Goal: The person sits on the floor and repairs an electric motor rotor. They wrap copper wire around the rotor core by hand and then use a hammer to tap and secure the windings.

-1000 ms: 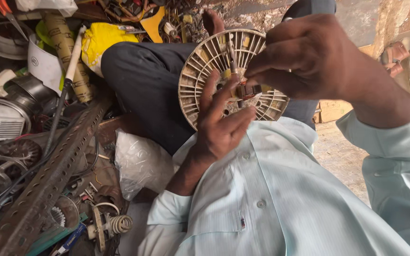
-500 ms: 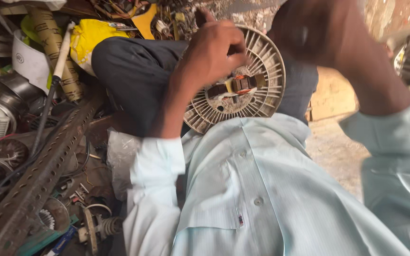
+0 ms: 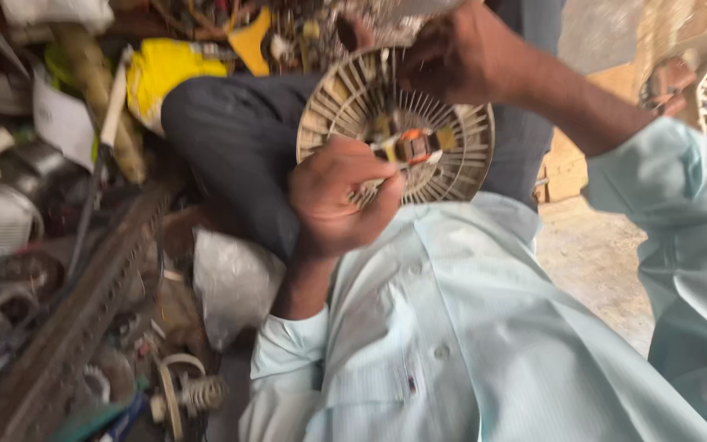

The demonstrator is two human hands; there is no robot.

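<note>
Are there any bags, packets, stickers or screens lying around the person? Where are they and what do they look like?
White paper tag: far left among the clutter, flat, roughly rectangular.
Yellow bag: upper left, beyond the knee, crumpled, bright yellow.
Clear plastic bag: below the left hand, whitish, bunched up.
Screens: none in view.

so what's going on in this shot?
A person in a pale blue shirt holds a round, cream-coloured ribbed disc with radial slots up over their lap. The right hand grips its top rim. The left hand pinches at the small orange-and-dark part at the disc's centre. A heap of scrap metal and wire lies on the left of the picture. The picture is motion-blurred.
</note>
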